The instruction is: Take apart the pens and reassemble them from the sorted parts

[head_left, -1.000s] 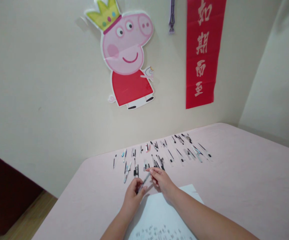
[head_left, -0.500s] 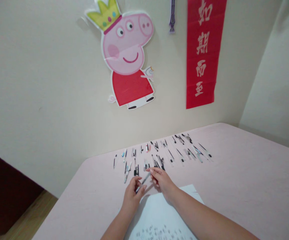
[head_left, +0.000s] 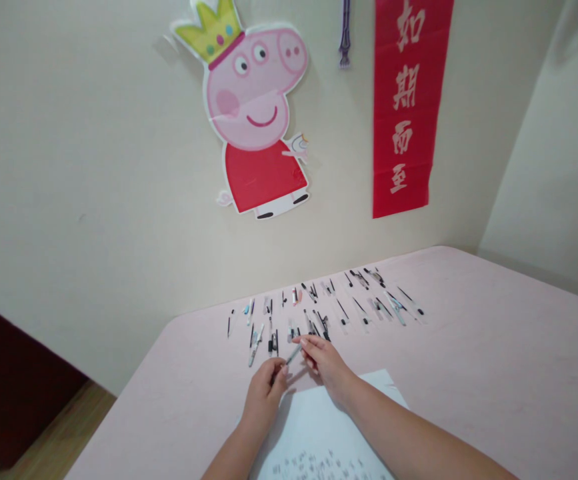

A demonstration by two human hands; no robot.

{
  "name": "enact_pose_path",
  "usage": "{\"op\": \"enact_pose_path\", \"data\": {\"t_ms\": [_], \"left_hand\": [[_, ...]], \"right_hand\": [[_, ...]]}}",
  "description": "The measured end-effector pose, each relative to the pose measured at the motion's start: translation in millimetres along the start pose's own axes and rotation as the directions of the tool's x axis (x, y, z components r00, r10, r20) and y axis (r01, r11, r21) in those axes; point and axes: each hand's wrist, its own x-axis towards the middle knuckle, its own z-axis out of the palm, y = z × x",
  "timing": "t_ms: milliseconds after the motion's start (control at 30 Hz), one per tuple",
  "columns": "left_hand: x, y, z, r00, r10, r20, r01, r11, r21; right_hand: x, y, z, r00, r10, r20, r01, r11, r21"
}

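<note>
A slim grey pen (head_left: 293, 354) is held at a slant between my two hands, above the near side of the table. My left hand (head_left: 267, 387) is closed round its lower end, with thumb and fingers pressed together. The upper end is pinched in the fingertips of my right hand (head_left: 325, 360). Most of the pen's lower part is hidden by my left fingers. Under my forearms lies a white sheet of paper (head_left: 319, 427) with handwriting on its near part.
Several pens and pen parts (head_left: 313, 320) lie in two rough rows across the pink-covered table (head_left: 469, 373). Behind the table, the wall carries a pink pig cutout (head_left: 263, 167) and a red banner (head_left: 409, 113) with white characters.
My left hand's thumb and fingers have closed further up on the pen, covering more of it. My right hand stays in nearly the same place.
</note>
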Motion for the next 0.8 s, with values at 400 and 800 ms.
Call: {"op": "enact_pose_path", "data": {"t_ms": [400, 800], "left_hand": [[1.4, 1.8, -2.6, 0.997, 0.069, 0.038, -0.072, 0.994, 0.084], [0.2, 4.4, -3.2, 0.999, 0.050, 0.011, -0.050, 0.996, 0.069]], "right_hand": [[1.0, 0.9, -1.0, 1.000, 0.002, 0.004, -0.002, 1.000, 0.000], [0.6, -0.8, -0.4, 1.000, -0.017, 0.011, 0.017, 1.000, -0.012]]}}
